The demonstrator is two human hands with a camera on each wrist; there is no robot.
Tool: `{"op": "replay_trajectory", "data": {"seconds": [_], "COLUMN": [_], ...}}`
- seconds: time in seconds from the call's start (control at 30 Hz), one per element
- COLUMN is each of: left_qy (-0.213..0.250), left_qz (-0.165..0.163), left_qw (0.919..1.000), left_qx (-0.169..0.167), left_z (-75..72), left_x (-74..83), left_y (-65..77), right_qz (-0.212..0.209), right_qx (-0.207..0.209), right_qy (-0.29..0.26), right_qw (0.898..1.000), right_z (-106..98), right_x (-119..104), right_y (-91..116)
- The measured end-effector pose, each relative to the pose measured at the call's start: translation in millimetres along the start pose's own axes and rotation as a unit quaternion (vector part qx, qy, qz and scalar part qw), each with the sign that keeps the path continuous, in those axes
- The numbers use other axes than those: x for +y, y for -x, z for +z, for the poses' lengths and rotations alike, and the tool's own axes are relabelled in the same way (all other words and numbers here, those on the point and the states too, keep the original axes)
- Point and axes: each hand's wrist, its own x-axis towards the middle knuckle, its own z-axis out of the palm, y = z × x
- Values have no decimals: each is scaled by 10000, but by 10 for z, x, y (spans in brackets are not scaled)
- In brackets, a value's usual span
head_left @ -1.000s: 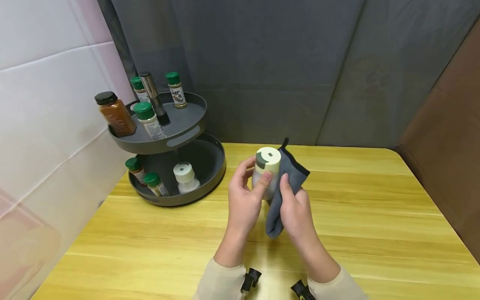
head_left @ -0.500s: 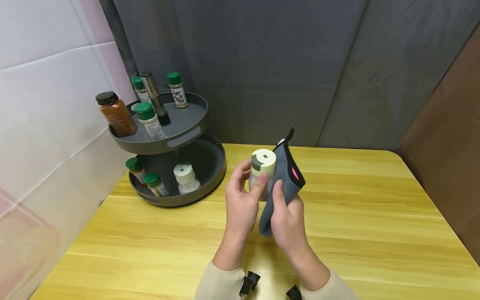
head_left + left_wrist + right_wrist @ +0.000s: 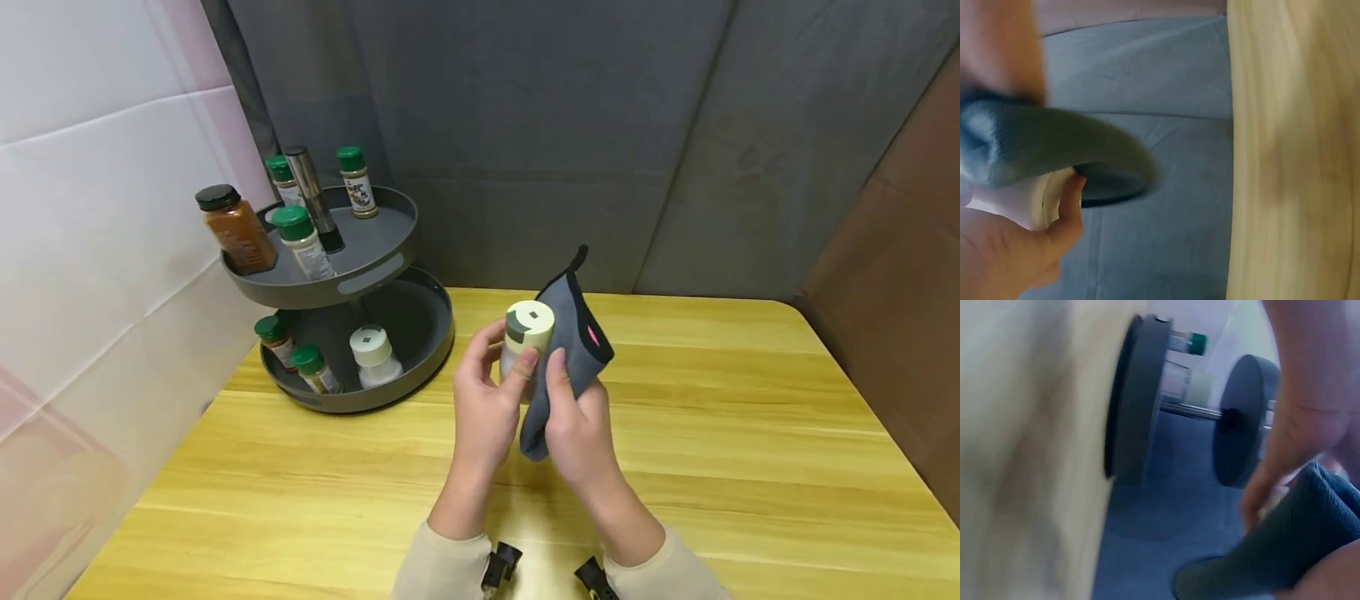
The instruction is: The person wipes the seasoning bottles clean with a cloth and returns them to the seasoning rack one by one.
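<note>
Above the table, my left hand (image 3: 483,408) grips a small jar (image 3: 529,323) with a cream lid that has a dark green patch. A grey cloth (image 3: 564,350) with black edging, a hanging loop and a small pink mark lies against the jar's right side. My right hand (image 3: 581,425) pinches that cloth, thumb on the near face. In the left wrist view the cloth (image 3: 1054,147) wraps over the jar, of which only part of the lid (image 3: 1054,194) shows. Seen from the right wrist, the cloth (image 3: 1285,544) hides most of the jar.
At the left stands a dark two-tier turntable rack (image 3: 375,275). Its upper tier carries green-capped spice bottles, a brown jar (image 3: 238,233) and a metal grinder (image 3: 313,200). Below are two green-capped bottles and a similar cream-lidded jar (image 3: 373,357). A grey curtain backs the wooden table (image 3: 750,433).
Both hands have shifted slightly left with the jar and cloth. The cloth has turned, bringing its pink mark into view, and its lower end has risen a little.
</note>
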Motion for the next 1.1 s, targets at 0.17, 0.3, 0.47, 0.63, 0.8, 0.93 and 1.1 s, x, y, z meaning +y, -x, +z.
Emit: {"op": "replay_trajectory", "data": {"seconds": [0.17, 0.3, 0.47, 0.63, 0.8, 0.93, 1.1], "left_qy": [3, -80, 8, -44, -202, -130, 45], "left_qz": [40, -5, -68, -18, 54, 32, -40], "left_qw": [10000, 9999, 10000, 10000, 9997, 9998, 9999], "left_qx": [30, -106, -71, 49, -130, -161, 103], "left_z": [-24, -4, 16, 13, 36, 63, 54], "left_x": [-1, -10, 5, 14, -18, -16, 27], "left_y": [-15, -3, 11, 6, 13, 27, 24], "right_qz": [1112, 666, -183, 761, 926, -73, 23], "right_qx": [-83, 41, 30, -170, -11, 219, 9], "right_qy": [201, 120, 28, 133, -53, -76, 212], "right_qw": [9936, 9977, 9998, 9969, 9957, 9997, 9998], "right_z": [-44, -73, -31, -42, -97, -64, 14], "right_x": [17, -85, -89, -1, -82, -110, 34], "right_y": [-36, -39, 5, -4, -39, 12, 63]}}
